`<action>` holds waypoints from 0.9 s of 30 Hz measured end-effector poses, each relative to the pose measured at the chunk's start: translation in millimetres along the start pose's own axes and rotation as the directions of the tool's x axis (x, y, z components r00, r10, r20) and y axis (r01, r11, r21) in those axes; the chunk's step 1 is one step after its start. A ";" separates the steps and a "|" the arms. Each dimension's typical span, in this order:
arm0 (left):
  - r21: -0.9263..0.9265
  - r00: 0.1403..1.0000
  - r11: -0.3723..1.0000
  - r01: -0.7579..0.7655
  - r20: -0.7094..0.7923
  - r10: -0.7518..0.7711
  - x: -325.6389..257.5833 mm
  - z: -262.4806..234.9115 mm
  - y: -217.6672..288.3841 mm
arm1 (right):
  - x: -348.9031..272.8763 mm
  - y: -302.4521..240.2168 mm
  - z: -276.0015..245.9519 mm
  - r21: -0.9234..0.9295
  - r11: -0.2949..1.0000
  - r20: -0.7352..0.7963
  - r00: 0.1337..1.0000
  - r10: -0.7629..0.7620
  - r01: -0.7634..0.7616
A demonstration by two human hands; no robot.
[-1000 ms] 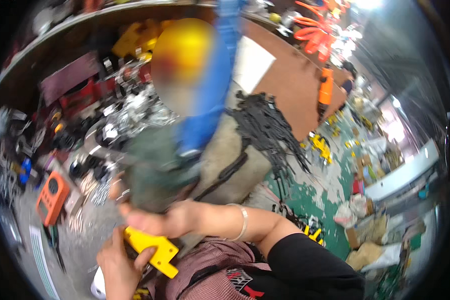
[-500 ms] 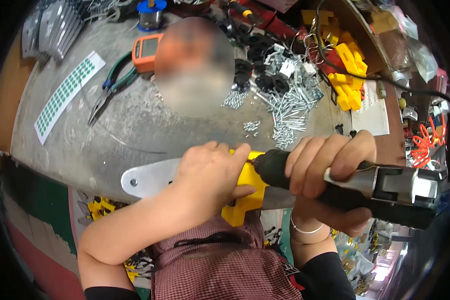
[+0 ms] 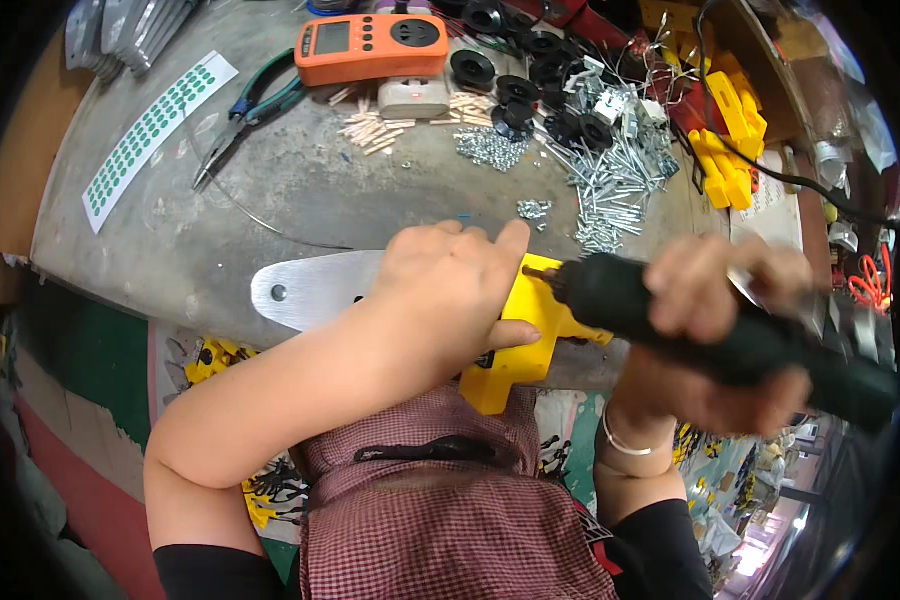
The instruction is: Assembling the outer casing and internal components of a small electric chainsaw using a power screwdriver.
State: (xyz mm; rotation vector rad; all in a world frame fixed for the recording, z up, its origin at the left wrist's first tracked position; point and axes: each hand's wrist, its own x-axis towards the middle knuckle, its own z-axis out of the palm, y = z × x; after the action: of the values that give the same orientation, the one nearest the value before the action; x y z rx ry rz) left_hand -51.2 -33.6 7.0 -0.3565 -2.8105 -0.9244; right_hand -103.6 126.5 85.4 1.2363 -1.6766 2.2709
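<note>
My left hand (image 3: pixel 445 275) is closed around a yellow plastic housing (image 3: pixel 530 340) at the table's near edge, its thumb pressed on the front. A long silver metal plate with a rounded end and a hole (image 3: pixel 305 290) reaches out leftward from under that hand. Smeared by motion, my right hand (image 3: pixel 720 330) grips a black electric screwdriver (image 3: pixel 610 295) that lies nearly level. Its thin bit points left at the upper part of the housing; whether the tip sits in a screw cannot be made out.
Beyond my hands lie loose screws (image 3: pixel 605 195), small nuts (image 3: pixel 492 148), black round parts (image 3: pixel 515 105) and yellow housings (image 3: pixel 725 150). An orange multimeter (image 3: pixel 370 48), pliers (image 3: pixel 240 130) and a sheet of green stickers (image 3: pixel 155 140) are farther left. A black cable (image 3: pixel 790 180) hangs at right.
The view has shifted, so the table's things sit higher in it. My right hand and the screwdriver's rear end have swung and are now blurred. The left hand keeps its hold on the housing.
</note>
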 end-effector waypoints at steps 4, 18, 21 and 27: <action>0.044 0.996 0.998 0.050 0.072 -0.054 5.1 -9.2 0.0 | -34.1 -38.6 -9.4 0.068 0.990 -0.080 0.990 -0.118 0.123; -0.011 0.999 1.000 0.006 -0.037 -0.007 -2.4 -2.7 0.8 | -47.4 -8.9 -31.9 0.118 0.993 0.188 0.981 -0.044 0.022; 0.015 0.999 1.000 -0.019 -0.045 0.019 2.1 -0.5 2.7 | -49.4 -10.9 -30.2 0.105 0.991 0.078 0.993 -0.089 0.081; 0.059 0.997 0.998 0.002 -0.071 0.002 -2.8 2.0 -6.2 | -41.2 -19.8 -6.8 0.022 1.000 -0.046 0.999 0.007 -0.006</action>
State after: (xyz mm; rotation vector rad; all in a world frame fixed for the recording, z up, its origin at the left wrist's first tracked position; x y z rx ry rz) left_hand -50.4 -37.8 1.3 -0.3095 -2.7665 -0.8352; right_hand -70.0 156.3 74.5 1.1745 -1.6470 2.3097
